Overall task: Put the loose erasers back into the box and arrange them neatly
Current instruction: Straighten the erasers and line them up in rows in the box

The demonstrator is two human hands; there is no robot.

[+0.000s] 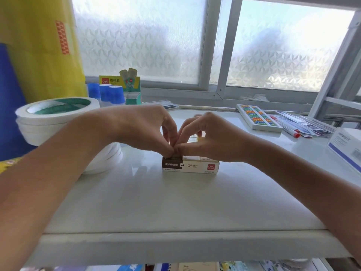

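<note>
**A:** Front lip of the white desk [175,245] nearest, then a bare stretch, then the eraser box [190,166] sitting flat about mid-desk. Brown-and-white front, red logo on its right end.

**B:** Hands?

**A:** Both right on top of the box. Left hand [148,130] coming in from the box's left, fingers curled down, tips pinching something small at the box's front-left corner. Right hand [210,139] from the box's right, fingers bent too, tips meeting the left ones at that same spot. Looks like an eraser [176,155] caught between them, mostly hidden though, so can't swear to it.

**B:** Any more erasers showing?

**A:** Yep, pale tops of a row [197,158] packed inside the box, peeking out just under the right hand. A couple more pale blocks [193,138] visible through the gap between the hands, behind the box's front edge. Can't tell whether those sit in the box or loose.

**B:** Rest of the place?

**A:** Left of the box, stacked rolls of white tape [52,118], touching the left forearm. Further back left, blue-capped glue sticks [109,94] beside a green-and-yellow display carton [129,85]. Back right of the box, a white tray of coloured beads [257,118], then a red-capped marker [287,126] and some packets. Far right edge, a white-and-blue carton [347,147]. Behind everything, frosted windows [140,40].
</note>
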